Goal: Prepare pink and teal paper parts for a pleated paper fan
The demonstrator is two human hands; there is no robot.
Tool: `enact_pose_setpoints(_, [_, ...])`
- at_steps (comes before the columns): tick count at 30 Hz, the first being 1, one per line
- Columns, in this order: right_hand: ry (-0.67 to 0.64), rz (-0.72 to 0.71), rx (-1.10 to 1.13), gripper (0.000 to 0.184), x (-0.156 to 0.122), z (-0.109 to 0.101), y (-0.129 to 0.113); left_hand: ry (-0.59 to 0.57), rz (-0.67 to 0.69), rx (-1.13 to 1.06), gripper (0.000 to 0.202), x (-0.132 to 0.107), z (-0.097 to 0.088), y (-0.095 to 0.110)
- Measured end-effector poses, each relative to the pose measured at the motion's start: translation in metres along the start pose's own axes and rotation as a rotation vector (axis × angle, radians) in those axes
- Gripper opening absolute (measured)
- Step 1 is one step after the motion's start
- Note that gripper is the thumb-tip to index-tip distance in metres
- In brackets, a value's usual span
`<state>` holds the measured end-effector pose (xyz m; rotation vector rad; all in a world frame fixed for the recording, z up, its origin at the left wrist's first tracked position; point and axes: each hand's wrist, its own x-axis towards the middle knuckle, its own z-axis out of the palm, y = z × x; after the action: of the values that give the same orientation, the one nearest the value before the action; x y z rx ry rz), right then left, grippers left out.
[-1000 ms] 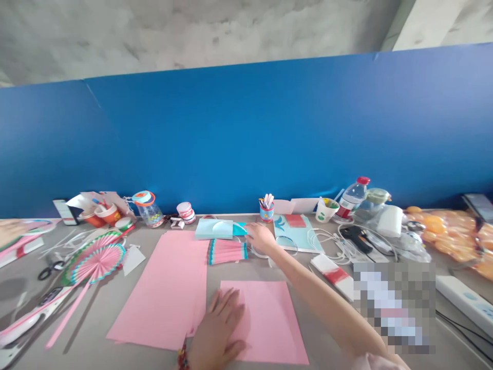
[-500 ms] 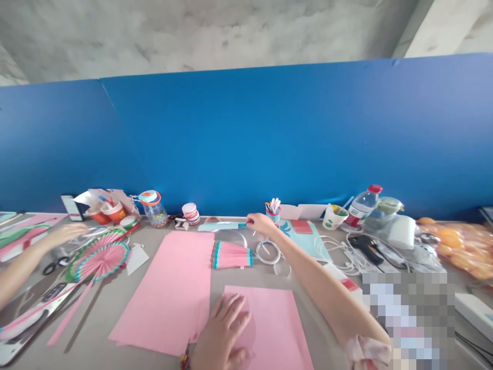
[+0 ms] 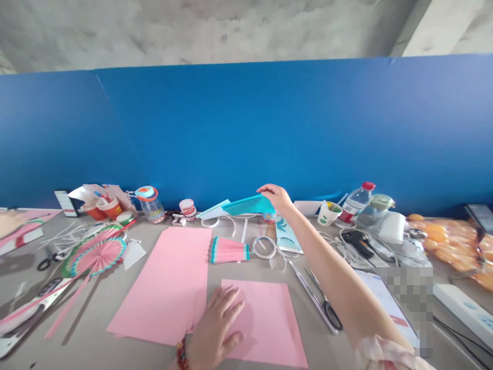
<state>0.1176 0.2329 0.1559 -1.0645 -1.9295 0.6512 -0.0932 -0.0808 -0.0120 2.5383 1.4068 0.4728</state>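
Head view is showing the right hand (image 3: pixel 276 198) pinching a stack of teal paper (image 3: pixel 242 206), its fingers closed on one edge, holding it in the air just behind the pleated pink paper (image 3: pixel 229 251). In front of that pleated piece, the left hand (image 3: pixel 215 329) is resting flat, fingers spread wide, on a pink sheet (image 3: pixel 269 318) lying on the desk (image 3: pixel 96 354), with scissors (image 3: pixel 319 303) lying to the right of the pleated piece.
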Motion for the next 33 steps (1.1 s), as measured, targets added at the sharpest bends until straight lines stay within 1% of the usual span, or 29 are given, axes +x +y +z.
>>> enact_pose_setpoints(2, [0.054,-0.007,0.047,0.027,-0.017,-0.013,-0.006,0.055,0.001,0.007,0.058,-0.001,-0.003,-0.001])
enact_pose_setpoints(4, [0.089,-0.014,0.091,0.028,-0.041,-0.024,-0.012,0.107,-0.019,0.027,0.055,-0.001,-0.010,0.000])
enact_pose_setpoints(5, [0.097,-0.019,0.124,0.028,-0.055,-0.028,-0.016,0.119,-0.030,0.040,0.055,0.001,-0.015,0.002])
enact_pose_setpoints(6, [0.095,-0.026,0.212,0.028,-0.070,-0.030,-0.019,0.107,-0.020,0.048,0.058,0.002,-0.019,0.004])
enact_pose_setpoints(8, [0.112,-0.010,0.331,0.028,-0.101,-0.032,-0.023,0.007,0.046,0.051,0.069,0.007,-0.026,0.009])
enact_pose_setpoints(10, [0.137,0.029,0.383,0.027,-0.132,-0.030,-0.024,-0.127,0.128,0.052,0.078,0.011,-0.026,0.012])
enact_pose_setpoints(12, [0.143,0.095,0.413,0.027,-0.159,-0.029,-0.021,-0.225,0.159,0.074,0.079,0.015,-0.021,0.009])
enact_pose_setpoints(14, [0.167,0.167,0.447,0.026,-0.182,-0.029,-0.016,-0.258,0.130,0.119,0.073,0.019,-0.015,0.000])
enact_pose_setpoints(16, [0.183,0.237,0.487,0.027,-0.201,-0.031,-0.010,-0.235,0.093,0.159,0.065,0.025,-0.012,-0.014])
enact_pose_setpoints(18, [0.188,0.308,0.537,0.028,-0.216,-0.034,-0.005,-0.180,0.080,0.166,0.059,0.033,-0.011,-0.026])
enact_pose_setpoints(20, [0.169,0.381,0.588,0.029,-0.231,-0.034,-0.003,-0.069,0.052,0.127,0.054,0.040,-0.013,-0.033])
enact_pose_setpoints(23, [0.093,0.494,0.656,0.033,-0.253,-0.029,-0.002,0.155,-0.076,0.005,0.033,0.044,-0.020,-0.033])
enact_pose_setpoints(25, [0.041,0.567,0.708,0.036,-0.268,-0.023,-0.002,0.286,-0.196,-0.137,0.027,0.042,-0.026,-0.028])
enact_pose_setpoints(26, [0.019,0.603,0.735,0.036,-0.274,-0.020,-0.003,0.339,-0.263,-0.248,0.027,0.040,-0.030,-0.026])
enact_pose_setpoints(27, [0.002,0.635,0.761,0.036,-0.280,-0.017,-0.003,0.383,-0.330,-0.405,0.027,0.038,-0.034,-0.023])
enact_pose_setpoints(29, [-0.021,0.683,0.803,0.036,-0.288,-0.012,-0.003,0.450,-0.445,-0.769,0.030,0.034,-0.042,-0.018])
enact_pose_setpoints(30, [-0.029,0.696,0.817,0.035,-0.291,-0.011,-0.003,0.456,-0.466,-0.942,0.034,0.033,-0.046,-0.015])
enact_pose_setpoints(31, [-0.038,0.700,0.825,0.035,-0.292,-0.009,-0.003,0.433,-0.465,-1.085,0.039,0.032,-0.049,-0.013])
enact_pose_setpoints(32, [-0.048,0.698,0.824,0.034,-0.293,-0.008,-0.004,0.374,-0.444,-1.180,0.042,0.031,-0.052,-0.010])
enact_pose_setpoints(33, [-0.058,0.692,0.812,0.034,-0.294,-0.007,-0.004,0.287,-0.411,-1.212,0.044,0.030,-0.055,-0.008])
